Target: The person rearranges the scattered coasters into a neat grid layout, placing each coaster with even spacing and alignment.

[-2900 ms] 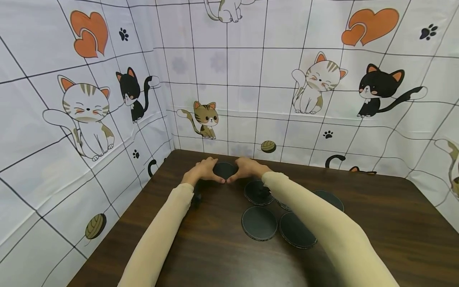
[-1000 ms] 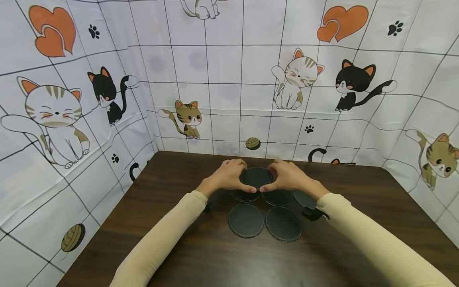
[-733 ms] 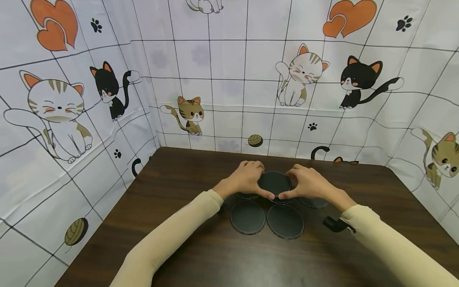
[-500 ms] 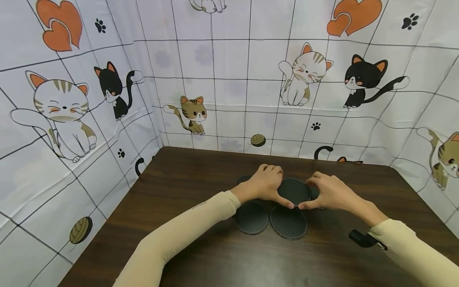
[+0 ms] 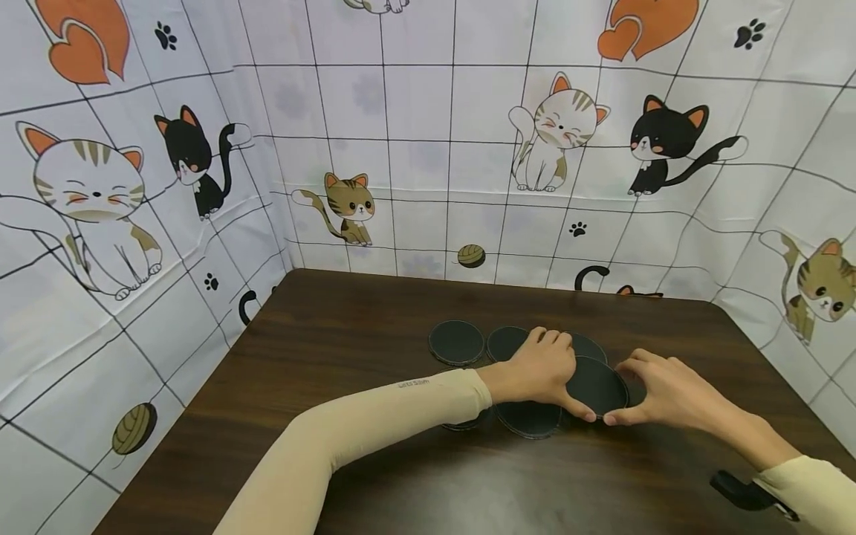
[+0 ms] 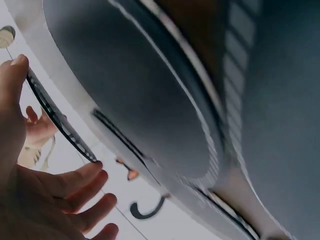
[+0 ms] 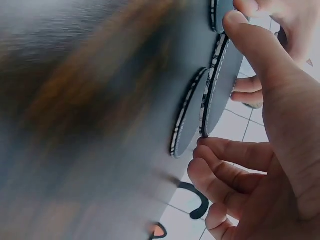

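Between both hands is a round black coaster point(image 5: 595, 386) with a stitched rim, held by its edge. My left hand point(image 5: 543, 368) grips its left side, thumb at the near rim and fingers on the far side. From the right, my right hand point(image 5: 675, 390) pinches the same coaster, the two thumb tips close together. The right wrist view shows this coaster point(image 7: 220, 85) raised and tilted in that view, a second coaster point(image 7: 187, 115) lying beyond it. In the left wrist view, its thin edge point(image 6: 60, 125) spans thumb and fingers.
Several like coasters lie left of and behind the held one: back left point(image 5: 457, 343), back middle point(image 5: 506, 342), back right point(image 5: 587, 347) and front point(image 5: 531, 420), some partly covered by the left arm. The dark wooden table point(image 5: 361, 319) ends at a cat-patterned wall sheet point(image 5: 428, 171).
Both hands have carried the coaster from the table's far left, over the other coasters, to their right side and nearer. The resting coasters stay put; the head view has shifted somewhat.
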The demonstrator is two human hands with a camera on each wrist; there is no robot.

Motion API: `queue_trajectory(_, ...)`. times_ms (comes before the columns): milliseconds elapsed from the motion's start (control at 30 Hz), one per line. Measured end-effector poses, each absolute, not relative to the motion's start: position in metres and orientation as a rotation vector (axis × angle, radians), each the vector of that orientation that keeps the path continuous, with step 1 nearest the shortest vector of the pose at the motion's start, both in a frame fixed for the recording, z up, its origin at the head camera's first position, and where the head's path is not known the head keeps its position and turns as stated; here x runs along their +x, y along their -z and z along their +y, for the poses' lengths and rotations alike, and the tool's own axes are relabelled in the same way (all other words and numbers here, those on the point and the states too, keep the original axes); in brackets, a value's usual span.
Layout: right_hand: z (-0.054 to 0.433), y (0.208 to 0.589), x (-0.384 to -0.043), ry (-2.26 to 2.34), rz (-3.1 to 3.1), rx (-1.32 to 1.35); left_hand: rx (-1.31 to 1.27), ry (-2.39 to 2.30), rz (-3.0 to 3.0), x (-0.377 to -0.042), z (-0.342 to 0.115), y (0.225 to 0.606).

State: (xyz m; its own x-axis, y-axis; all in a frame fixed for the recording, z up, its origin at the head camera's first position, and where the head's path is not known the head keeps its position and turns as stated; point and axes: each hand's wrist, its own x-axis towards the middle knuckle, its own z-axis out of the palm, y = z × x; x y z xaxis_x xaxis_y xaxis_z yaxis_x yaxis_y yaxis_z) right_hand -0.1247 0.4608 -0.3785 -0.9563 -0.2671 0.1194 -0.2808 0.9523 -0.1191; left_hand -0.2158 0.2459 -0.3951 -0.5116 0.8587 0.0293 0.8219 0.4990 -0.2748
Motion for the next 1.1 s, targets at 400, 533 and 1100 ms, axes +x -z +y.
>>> queue_trajectory(400,0.459,0.392,-0.111,-0.251,-3.054,0.482,-1.462,-0.411,-2.625,-0.19,0.247,0.407)
queue_trajectory(533,0.458,0.397,-0.108,-0.254,-3.061,0.473,-1.46,-0.427,-2.639,-0.185,0.246,0.411)
queue_trajectory(1100,0.45,0.383,-0.12,-0.16,-2.962,0.438,-1.316,-0.065,-2.678,-0.206,0.199,0.368)
